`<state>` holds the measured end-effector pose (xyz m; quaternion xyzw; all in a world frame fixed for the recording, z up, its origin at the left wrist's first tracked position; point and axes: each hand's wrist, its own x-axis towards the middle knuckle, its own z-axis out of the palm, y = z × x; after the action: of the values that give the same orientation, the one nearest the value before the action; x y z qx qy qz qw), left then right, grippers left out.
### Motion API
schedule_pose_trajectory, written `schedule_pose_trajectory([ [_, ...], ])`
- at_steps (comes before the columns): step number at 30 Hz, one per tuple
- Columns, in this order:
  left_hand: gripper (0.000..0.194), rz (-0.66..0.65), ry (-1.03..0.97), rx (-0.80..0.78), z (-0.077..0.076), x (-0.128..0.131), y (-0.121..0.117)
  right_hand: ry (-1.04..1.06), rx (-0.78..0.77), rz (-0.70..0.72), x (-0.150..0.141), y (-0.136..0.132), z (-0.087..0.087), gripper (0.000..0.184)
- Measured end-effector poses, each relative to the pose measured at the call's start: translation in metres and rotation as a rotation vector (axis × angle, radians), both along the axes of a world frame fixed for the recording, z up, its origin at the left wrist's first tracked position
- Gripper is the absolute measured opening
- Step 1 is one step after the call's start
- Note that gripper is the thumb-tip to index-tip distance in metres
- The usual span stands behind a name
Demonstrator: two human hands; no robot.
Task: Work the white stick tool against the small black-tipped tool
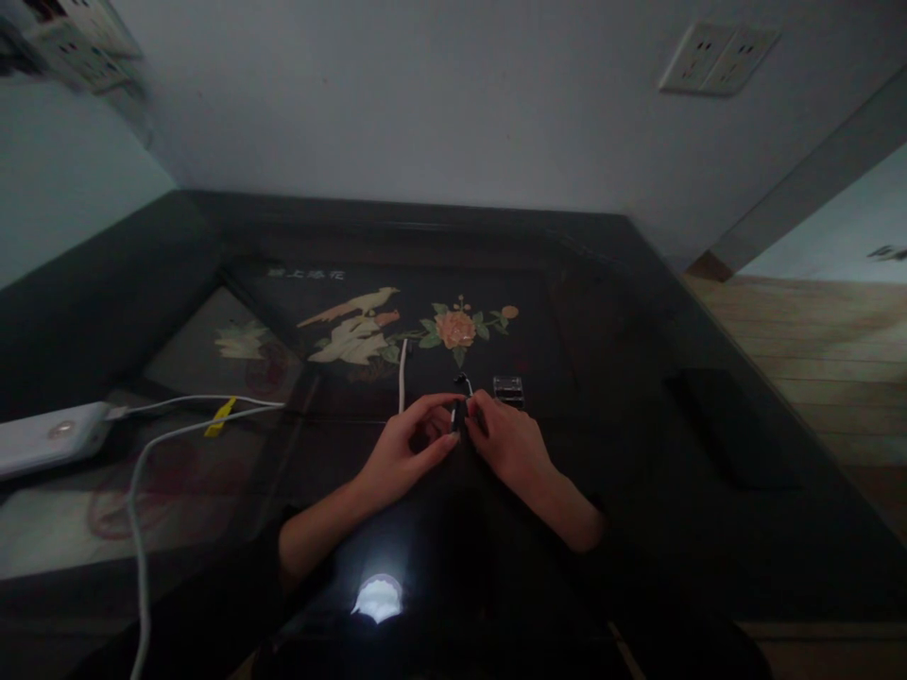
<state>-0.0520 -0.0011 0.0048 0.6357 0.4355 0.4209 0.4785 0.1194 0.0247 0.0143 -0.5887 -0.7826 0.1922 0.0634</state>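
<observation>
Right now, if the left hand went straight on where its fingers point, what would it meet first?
Likely the right hand, just beyond the small dark piece held by the left hand; depth between them is unclear.

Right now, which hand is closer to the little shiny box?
The right hand: its knuckles are right by the little shiny box. The left hand is farther left, pinching a small dark piece.

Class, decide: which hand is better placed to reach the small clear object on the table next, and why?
Probably the right hand: the small clear object lies just beyond it. The left hand is farther away and pinches a small dark piece.
</observation>
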Motion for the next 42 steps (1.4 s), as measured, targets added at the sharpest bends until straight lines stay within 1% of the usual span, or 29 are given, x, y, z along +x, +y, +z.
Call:
schedule_pose_trajectory([
  [4,0.041,0.006,0.017,-0.004,0.001,0.001,-0.001,0.04,0.002,0.013,-0.001,0.0,-0.001,0.007],
  [9,0.042,0.009,0.003,-0.024,0.004,0.003,-0.001,0.122,0.026,0.025,0.005,-0.002,0.004,0.01],
  [11,0.042,0.011,-0.008,-0.03,0.003,0.003,-0.001,0.244,0.063,0.019,0.008,-0.004,0.006,0.011],
  [14,0.043,0.023,-0.02,-0.04,0.002,0.003,0.0,0.53,0.114,0.012,0.01,-0.007,0.006,0.012],
  [16,0.043,0.036,-0.012,-0.044,0.002,0.003,0.0,0.68,0.094,0.014,0.01,-0.008,0.004,0.014],
  [19,0.042,0.048,0.003,-0.04,0.002,0.004,0.0,0.799,0.023,0.008,0.007,-0.011,0.002,0.016],
  [24,0.04,0.055,0.017,-0.043,0.004,0.005,-0.001,0.88,-0.053,-0.041,0.004,-0.015,0.002,0.017],
  [28,0.041,0.054,0.013,-0.063,0.002,0.005,-0.001,0.915,-0.1,-0.052,0.004,-0.017,0.003,0.017],
  [33,0.041,0.077,0.005,-0.061,0.001,0.005,-0.001,0.899,-0.093,-0.041,0.002,-0.017,0.0,0.012],
  [37,0.041,0.089,0.003,-0.064,0.002,0.006,-0.001,0.902,-0.088,-0.041,0.001,-0.017,-0.002,0.012],
  [42,0.04,0.093,-0.005,-0.067,0.004,0.006,-0.001,0.926,-0.085,-0.051,0.001,-0.018,0.0,0.014],
])
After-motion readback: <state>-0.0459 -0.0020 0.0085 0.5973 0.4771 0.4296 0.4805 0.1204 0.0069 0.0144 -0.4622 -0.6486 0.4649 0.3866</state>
